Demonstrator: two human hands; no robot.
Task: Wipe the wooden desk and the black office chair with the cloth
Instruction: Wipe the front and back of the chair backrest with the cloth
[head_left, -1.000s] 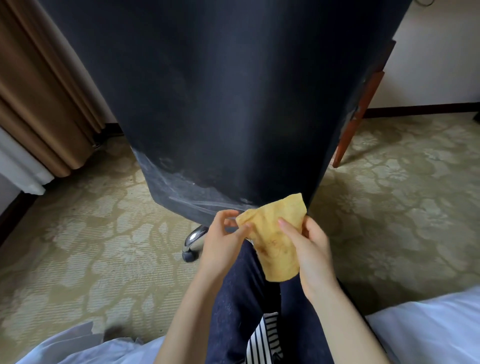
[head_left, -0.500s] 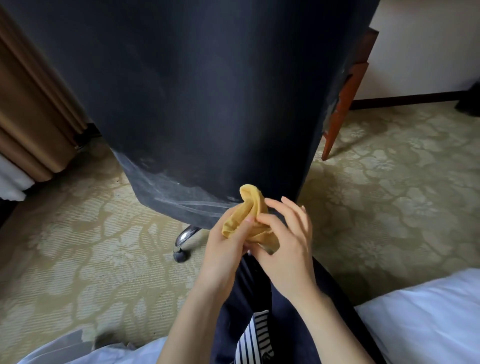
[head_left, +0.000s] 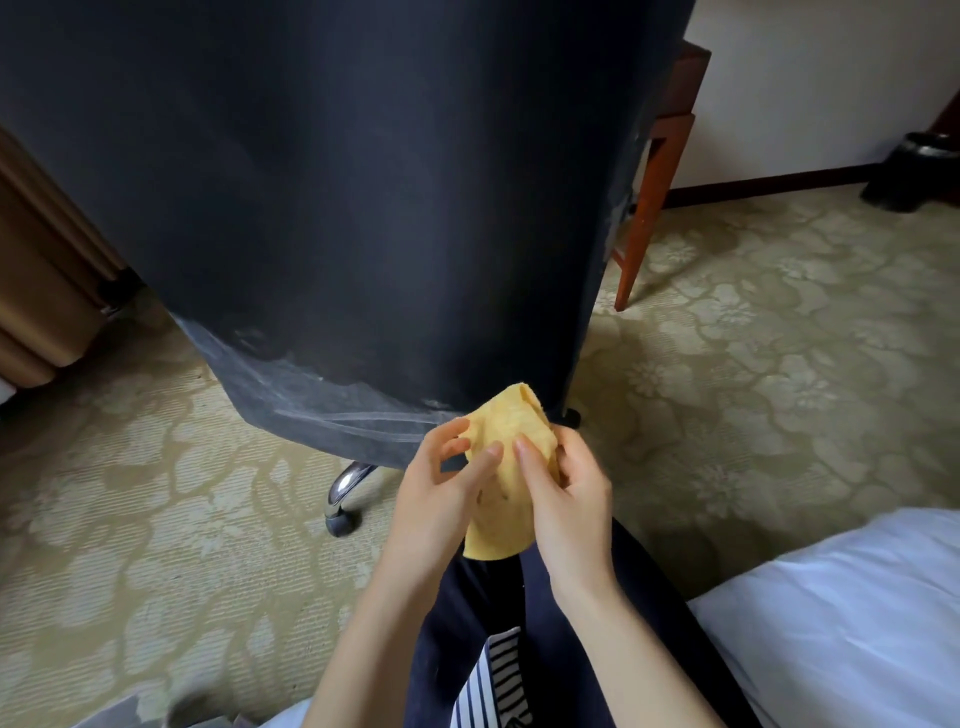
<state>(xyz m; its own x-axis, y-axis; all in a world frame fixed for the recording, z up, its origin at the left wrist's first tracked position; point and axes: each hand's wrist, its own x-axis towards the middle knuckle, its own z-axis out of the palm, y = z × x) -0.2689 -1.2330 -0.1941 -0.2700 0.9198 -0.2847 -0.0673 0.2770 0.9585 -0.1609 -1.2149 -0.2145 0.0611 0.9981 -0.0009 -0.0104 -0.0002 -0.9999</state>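
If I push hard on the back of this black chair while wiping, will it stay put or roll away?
It will probably roll: a caster on a chrome leg shows under the black office chair. The patterned carpet should slow it somewhat. The tall back may also swivel under an off-centre push, though its pivot is hidden.

Yellow cloth (head_left: 506, 525), pinched between left hand (head_left: 431, 509) and right hand (head_left: 571, 514), before streaked black office chair back (head_left: 363, 208); floral carpet (head_left: 753, 389) laid beneath.
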